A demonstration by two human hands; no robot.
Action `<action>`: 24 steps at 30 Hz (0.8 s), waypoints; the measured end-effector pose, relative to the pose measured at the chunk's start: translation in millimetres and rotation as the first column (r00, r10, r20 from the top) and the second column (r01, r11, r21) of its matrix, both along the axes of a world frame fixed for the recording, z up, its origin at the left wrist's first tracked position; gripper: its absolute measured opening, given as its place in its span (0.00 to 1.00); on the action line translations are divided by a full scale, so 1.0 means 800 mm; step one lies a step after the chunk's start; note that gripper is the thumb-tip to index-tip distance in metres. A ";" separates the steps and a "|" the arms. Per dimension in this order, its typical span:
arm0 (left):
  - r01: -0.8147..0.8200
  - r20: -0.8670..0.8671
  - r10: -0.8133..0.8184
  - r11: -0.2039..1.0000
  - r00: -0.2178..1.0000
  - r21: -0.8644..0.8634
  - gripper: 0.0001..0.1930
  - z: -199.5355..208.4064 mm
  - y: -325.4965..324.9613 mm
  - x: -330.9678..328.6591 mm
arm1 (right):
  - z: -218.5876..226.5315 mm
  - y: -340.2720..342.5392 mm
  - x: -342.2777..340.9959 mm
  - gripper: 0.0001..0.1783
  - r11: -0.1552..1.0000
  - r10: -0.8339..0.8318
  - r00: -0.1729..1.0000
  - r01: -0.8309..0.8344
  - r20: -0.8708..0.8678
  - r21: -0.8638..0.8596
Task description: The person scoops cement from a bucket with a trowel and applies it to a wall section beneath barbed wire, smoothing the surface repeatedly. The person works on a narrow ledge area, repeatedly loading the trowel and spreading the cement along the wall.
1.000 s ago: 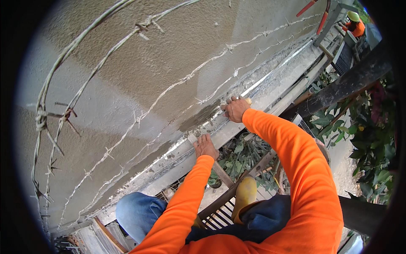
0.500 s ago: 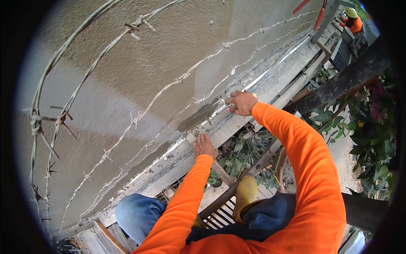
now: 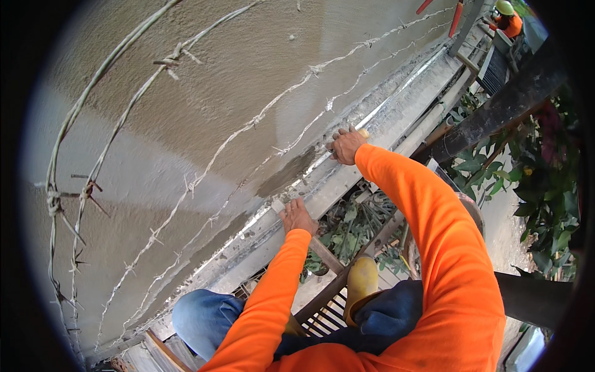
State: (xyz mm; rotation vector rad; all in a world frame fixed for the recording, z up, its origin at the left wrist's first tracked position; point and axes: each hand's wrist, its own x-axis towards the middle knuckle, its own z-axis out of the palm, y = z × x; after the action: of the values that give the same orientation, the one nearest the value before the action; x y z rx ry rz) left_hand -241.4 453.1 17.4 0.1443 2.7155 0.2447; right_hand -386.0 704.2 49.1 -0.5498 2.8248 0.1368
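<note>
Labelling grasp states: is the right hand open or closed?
Closed: the right hand is curled around a pale-handled tool, its handle end showing beyond the hand.

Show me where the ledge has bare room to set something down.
The ledge looks bare beyond the right hand, between the white strip and the pale pipe. A shorter open stretch lies between that hand and the left hand. It is crowded in front of the wall, with barbed wire, and below, with leaves.

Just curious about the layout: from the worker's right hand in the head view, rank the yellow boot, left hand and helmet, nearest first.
1. Left hand: lower left, closest.
2. Yellow boot: below.
3. Helmet: far upper right.
</note>
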 end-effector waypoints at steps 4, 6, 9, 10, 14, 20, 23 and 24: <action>-0.008 0.007 0.008 1.000 1.000 0.007 0.44 -0.006 0.000 -0.001 | -0.001 0.012 -0.002 0.24 0.995 0.001 1.000 -0.003 -0.012 -0.099; 0.004 -0.035 -0.004 1.000 0.999 0.005 0.44 -0.009 -0.001 0.000 | 0.002 0.018 -0.002 0.25 0.992 0.014 1.000 -0.017 -0.025 -0.126; 0.006 -0.028 -0.005 1.000 1.000 0.005 0.44 -0.012 -0.002 0.001 | 0.009 0.024 -0.003 0.26 0.989 0.030 0.999 -0.033 -0.023 -0.143; 0.001 -0.001 -0.001 1.000 1.000 -0.002 0.44 -0.013 -0.002 0.001 | 0.012 0.026 -0.004 0.26 0.986 0.032 0.999 -0.034 -0.018 -0.162; 0.016 -0.026 -0.015 1.000 1.000 0.015 0.45 -0.011 -0.003 0.002 | 0.025 0.036 -0.007 0.27 0.971 0.043 0.999 -0.034 0.032 -0.238; 0.012 0.006 -0.012 1.000 1.000 -0.013 0.45 0.000 0.000 0.000 | 0.035 0.025 0.003 0.26 0.980 0.075 0.997 -0.079 -0.029 -0.185; 0.009 0.051 -0.007 1.000 0.999 -0.029 0.47 0.004 0.001 -0.003 | 0.027 0.000 0.010 0.24 0.995 0.089 0.996 -0.088 0.016 -0.046; 0.005 0.092 -0.002 1.000 0.996 -0.028 0.49 0.004 0.001 -0.005 | 0.024 -0.008 0.011 0.24 0.995 0.097 0.995 -0.096 0.031 -0.015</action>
State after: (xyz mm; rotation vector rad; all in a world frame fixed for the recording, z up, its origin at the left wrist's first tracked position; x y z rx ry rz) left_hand -245.0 454.0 20.7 0.1268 2.6261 0.2069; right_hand -377.2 697.6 68.3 -0.6857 2.7709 0.1260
